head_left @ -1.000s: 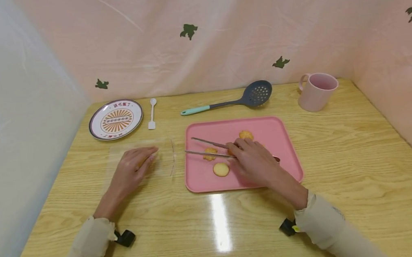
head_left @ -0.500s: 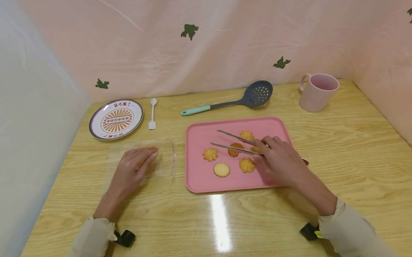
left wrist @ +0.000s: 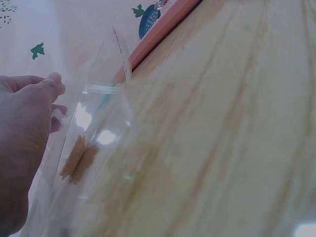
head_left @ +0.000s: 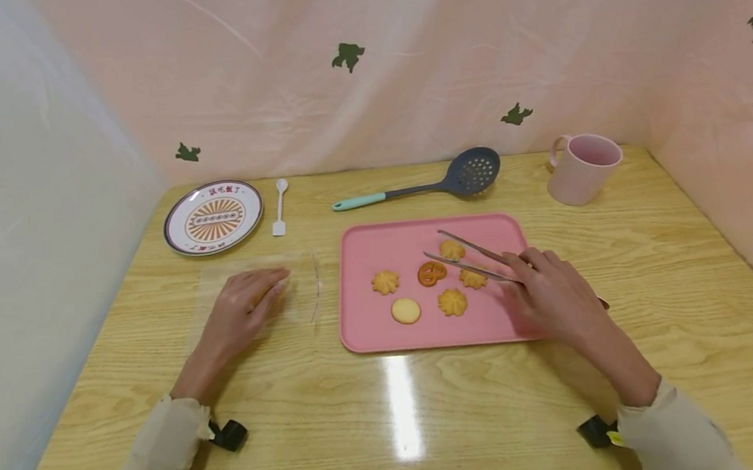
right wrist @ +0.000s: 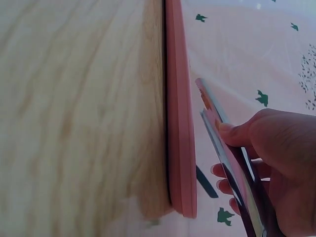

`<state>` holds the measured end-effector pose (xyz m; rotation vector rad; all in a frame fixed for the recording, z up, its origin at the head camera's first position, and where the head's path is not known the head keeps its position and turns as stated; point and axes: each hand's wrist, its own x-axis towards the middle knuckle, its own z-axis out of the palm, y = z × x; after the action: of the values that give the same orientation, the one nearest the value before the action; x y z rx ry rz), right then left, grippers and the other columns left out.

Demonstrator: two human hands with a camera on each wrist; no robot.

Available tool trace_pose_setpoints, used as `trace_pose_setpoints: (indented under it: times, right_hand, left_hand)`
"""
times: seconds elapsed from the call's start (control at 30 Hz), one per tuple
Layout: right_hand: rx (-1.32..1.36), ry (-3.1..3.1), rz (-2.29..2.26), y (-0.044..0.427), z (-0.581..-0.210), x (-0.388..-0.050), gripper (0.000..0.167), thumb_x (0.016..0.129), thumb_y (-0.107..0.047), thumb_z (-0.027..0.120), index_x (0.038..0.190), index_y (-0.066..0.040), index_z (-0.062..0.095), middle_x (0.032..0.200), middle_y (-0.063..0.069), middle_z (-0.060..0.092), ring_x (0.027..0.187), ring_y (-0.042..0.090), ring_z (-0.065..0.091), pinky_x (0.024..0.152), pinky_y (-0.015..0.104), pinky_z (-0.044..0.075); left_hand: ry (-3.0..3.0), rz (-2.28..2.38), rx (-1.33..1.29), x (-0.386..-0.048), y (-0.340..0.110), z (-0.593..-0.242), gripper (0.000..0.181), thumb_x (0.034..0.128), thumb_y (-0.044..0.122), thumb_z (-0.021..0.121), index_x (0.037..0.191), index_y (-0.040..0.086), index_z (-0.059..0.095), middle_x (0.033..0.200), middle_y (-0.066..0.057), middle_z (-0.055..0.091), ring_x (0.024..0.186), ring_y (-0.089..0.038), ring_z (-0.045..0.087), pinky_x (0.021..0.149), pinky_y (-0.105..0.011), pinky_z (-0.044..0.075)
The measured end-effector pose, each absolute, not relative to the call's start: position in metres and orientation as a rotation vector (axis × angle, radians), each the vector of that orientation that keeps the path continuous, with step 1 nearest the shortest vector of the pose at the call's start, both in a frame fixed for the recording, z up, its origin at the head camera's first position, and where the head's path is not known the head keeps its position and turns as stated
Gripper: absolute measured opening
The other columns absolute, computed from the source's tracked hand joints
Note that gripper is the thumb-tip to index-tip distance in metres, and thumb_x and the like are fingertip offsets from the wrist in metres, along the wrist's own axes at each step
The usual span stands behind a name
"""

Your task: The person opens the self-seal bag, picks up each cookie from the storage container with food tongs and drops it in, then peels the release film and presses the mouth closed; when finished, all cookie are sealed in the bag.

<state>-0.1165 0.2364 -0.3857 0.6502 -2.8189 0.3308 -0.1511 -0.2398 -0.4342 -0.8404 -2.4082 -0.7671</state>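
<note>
My left hand (head_left: 246, 304) pinches the upper side of a clear plastic bag (head_left: 302, 301) that lies on the table, its mouth toward the tray. Inside the bag, the left wrist view shows a brown cookie (left wrist: 75, 157). My right hand (head_left: 552, 288) grips metal tongs (head_left: 470, 268), whose tips stand apart with nothing between them. The tongs hang over the right part of a pink tray (head_left: 364, 247). On it lie a pretzel-shaped cookie (head_left: 428, 275), a round pale cookie (head_left: 405, 310) and several flower-shaped cookies (head_left: 452, 302).
Behind the tray lies a slotted skimmer (head_left: 472, 173) with a mint handle. A pink mug (head_left: 580, 176) stands at the back right. To the back left are a patterned plate (head_left: 214, 218) and a small white spoon (head_left: 280, 207). Pink cloth (head_left: 405, 98) encloses the table's back.
My right hand has moved right with the tongs, away from the bag's mouth and across the tray, uncovering cookies. The left hand and the bag have stayed put.
</note>
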Motion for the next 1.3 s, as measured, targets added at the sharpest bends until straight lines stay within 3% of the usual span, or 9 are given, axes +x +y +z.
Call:
trace_pose_setpoints:
  times: [0.63,1.3]
  right_hand:
    - [0.65,-2.832,0.309,0.26,-0.387,-0.109,0.05,0.09,-0.006,0.078,0.134,0.01,0.061,0.108,0.026,0.062,0.092,0.043,0.059,0.075,0.058,0.052]
    - [0.692,-2.9,0.267,0.253,-0.376,-0.114,0.038,0.092,-0.006,0.076,0.128,0.005,0.067,0.105,0.023,0.064,0.089,0.04,0.06,0.068,0.055,0.053]
  left_hand:
    - [-2.421,-0.768,-0.837,-0.15,-0.24,-0.433,0.031,0.0927,-0.005,0.071,0.124,-0.002,0.073,0.122,-0.017,0.073,0.113,-0.038,0.067,0.103,-0.055,0.045]
    - [-2.389,-0.771,-0.862,-0.151,-0.24,-0.435,0.033,0.0906,-0.006,0.072,0.123,-0.004,0.072,0.121,-0.018,0.073,0.111,-0.041,0.067,0.102,-0.057,0.046]
